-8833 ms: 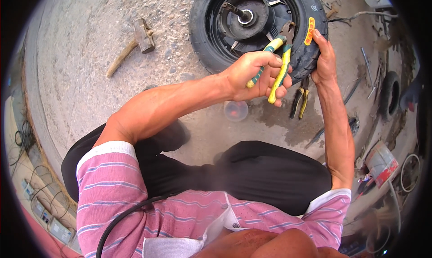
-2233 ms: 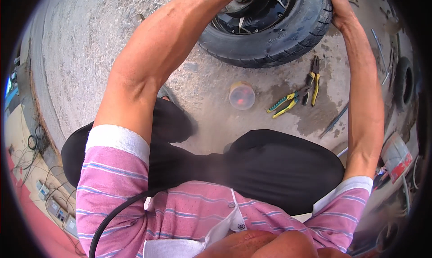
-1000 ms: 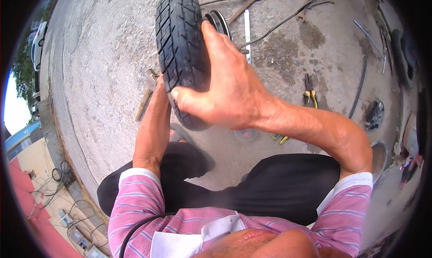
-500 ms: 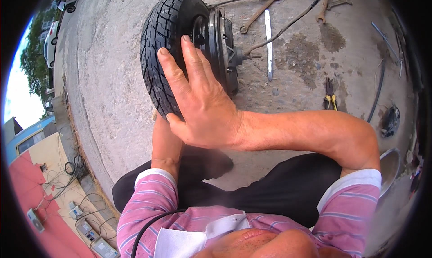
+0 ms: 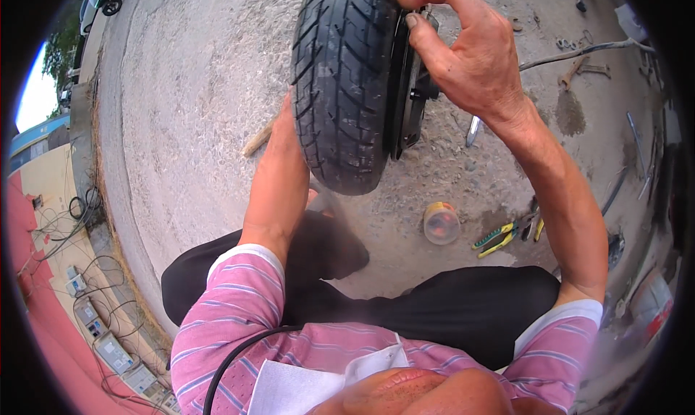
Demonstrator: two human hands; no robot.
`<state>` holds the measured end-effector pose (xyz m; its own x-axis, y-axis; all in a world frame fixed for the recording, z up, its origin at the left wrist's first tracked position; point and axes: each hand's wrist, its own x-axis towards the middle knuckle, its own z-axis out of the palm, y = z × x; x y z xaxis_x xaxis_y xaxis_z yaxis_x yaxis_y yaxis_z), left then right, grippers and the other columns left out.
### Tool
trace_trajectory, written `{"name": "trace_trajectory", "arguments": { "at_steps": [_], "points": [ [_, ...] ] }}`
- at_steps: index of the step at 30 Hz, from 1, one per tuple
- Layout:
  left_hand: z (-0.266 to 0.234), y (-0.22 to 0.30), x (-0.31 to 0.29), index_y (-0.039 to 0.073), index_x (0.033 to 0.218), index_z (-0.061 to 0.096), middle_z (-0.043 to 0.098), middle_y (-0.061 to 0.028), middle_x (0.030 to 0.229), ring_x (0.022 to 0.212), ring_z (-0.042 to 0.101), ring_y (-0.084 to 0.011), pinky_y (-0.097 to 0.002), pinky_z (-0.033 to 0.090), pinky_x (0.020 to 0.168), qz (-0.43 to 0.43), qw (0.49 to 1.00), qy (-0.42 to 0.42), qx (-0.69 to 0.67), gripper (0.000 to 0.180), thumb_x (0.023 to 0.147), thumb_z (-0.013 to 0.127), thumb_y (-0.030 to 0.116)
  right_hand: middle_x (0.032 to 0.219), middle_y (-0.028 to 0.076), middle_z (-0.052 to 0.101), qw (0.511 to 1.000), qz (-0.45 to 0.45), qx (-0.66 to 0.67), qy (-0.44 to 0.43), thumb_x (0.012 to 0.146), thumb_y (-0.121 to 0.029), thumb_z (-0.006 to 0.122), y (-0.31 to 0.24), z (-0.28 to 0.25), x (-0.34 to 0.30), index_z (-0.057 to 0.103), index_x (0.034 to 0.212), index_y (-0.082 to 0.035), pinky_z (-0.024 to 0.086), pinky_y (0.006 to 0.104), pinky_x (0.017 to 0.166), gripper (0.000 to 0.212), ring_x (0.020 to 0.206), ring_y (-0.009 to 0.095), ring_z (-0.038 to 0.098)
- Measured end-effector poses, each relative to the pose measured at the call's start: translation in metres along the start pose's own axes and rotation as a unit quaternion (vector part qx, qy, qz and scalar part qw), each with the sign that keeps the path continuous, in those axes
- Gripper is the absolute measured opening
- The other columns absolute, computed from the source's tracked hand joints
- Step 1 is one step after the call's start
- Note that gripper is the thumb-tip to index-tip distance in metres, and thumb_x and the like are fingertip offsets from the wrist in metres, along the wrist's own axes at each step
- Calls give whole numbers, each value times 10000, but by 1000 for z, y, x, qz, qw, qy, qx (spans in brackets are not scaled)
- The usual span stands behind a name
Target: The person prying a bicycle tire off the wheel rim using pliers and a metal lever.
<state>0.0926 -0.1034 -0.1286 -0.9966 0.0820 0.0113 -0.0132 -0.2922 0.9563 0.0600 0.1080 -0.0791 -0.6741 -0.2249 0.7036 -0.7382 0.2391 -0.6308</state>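
Note:
A wheel with a black treaded tyre [image 5: 340, 89] stands upright in front of me, its dark metal hub [image 5: 414, 100] facing right. My left hand [image 5: 288, 129] lies against the tyre's left side, and its fingers are hidden behind the rubber. At the upper right of the wheel, my right hand [image 5: 474, 53] is closed, with thumb and bent fingers gripping the edge beside the hub. A thick dark cable [image 5: 579, 51] runs off to the right behind that hand.
A wooden stick [image 5: 258, 140] lies left of the wheel. Nearer me are a clear plastic tub [image 5: 441, 225] and green-and-yellow-handled pliers [image 5: 499, 237]. Wrenches [image 5: 572, 73] lie at the far right, and a metal bar [image 5: 473, 131] shows below my right wrist. My knees are close below.
The wheel now appears higher, larger and further right. My right hand has left the tread, where its fingers were spread, and gripped the hub-side edge. The tub has come into view.

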Motion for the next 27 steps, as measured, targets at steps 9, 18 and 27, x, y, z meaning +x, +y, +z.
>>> {"name": "trace_trajectory", "arguments": {
  "at_steps": [9, 18, 27],
  "points": [
    [-40, -10, -8, 32, 1253, 687, 713, -89, 1187, 1034, 700, -205, -348, 554, 956, 28, 996, 59, -53, 304, 986, 685, 177, 997, 153, 676, 979, 112, 131, -107, 847, 17, 682, -14, 41, 14, 570, 1265, -27, 588, 371, 787, 435, 881, 265, 707],
    [-85, -11, -32, 31, 1250, 689, 715, -96, 1182, 1040, 700, -211, -352, 553, 960, 20, 990, 117, -77, 306, 986, 684, 185, 996, 120, 674, 946, 226, 95, -212, 861, 29, 705, -31, 56, 47, 592, 1221, -28, 584, 323, 777, 381, 865, 201, 689],
    [-93, -21, -36, 30, 1246, 690, 718, -104, 1178, 1047, 700, -217, -357, 552, 964, 7, 987, 133, -85, 308, 985, 683, 193, 1014, 114, 668, 953, 212, 144, -164, 843, 6, 756, 13, 72, 31, 600, 1202, 1, 583, 317, 822, 391, 915, 186, 676]
  ]
}}
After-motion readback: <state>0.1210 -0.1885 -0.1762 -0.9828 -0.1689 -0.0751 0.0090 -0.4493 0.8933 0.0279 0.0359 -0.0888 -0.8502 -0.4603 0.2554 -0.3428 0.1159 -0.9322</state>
